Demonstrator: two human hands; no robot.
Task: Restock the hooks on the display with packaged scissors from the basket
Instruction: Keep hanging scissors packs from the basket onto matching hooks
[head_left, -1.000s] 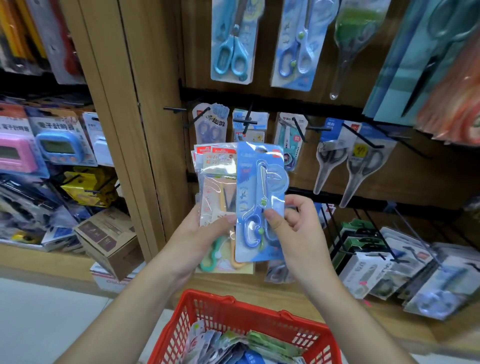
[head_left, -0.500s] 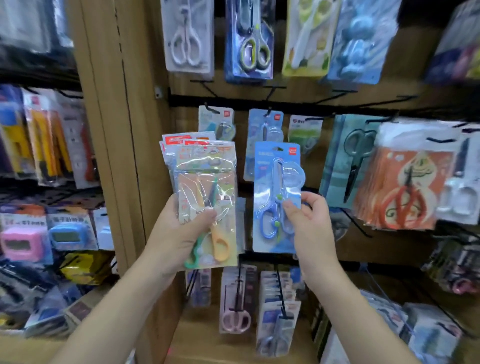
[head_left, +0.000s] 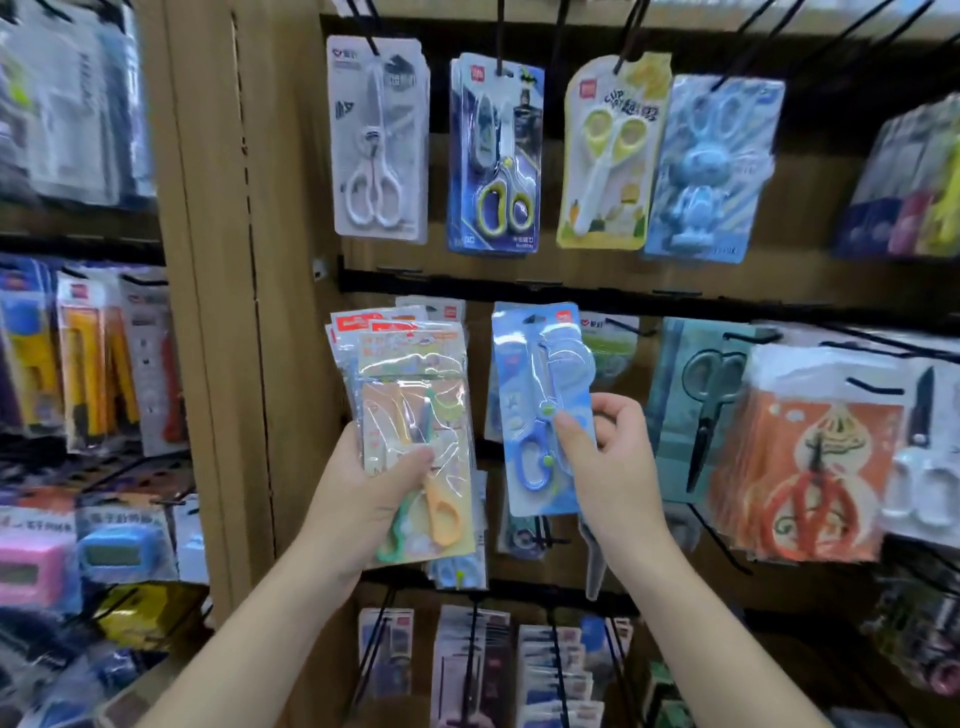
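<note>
The stack of pastel scissors packs was wrapped in clear, glossy plastic film that caught white glare. The blue scissors pack had a shiny moulded plastic blister over blue printed card. The upright post and back panel looked like matt, light wood grain. The hooks were thin black wire, seemingly metal with a dull finish.

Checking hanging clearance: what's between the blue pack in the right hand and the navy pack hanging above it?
Head view: between blue pack and navy pack, only a black rail and bare wood panel.
</note>
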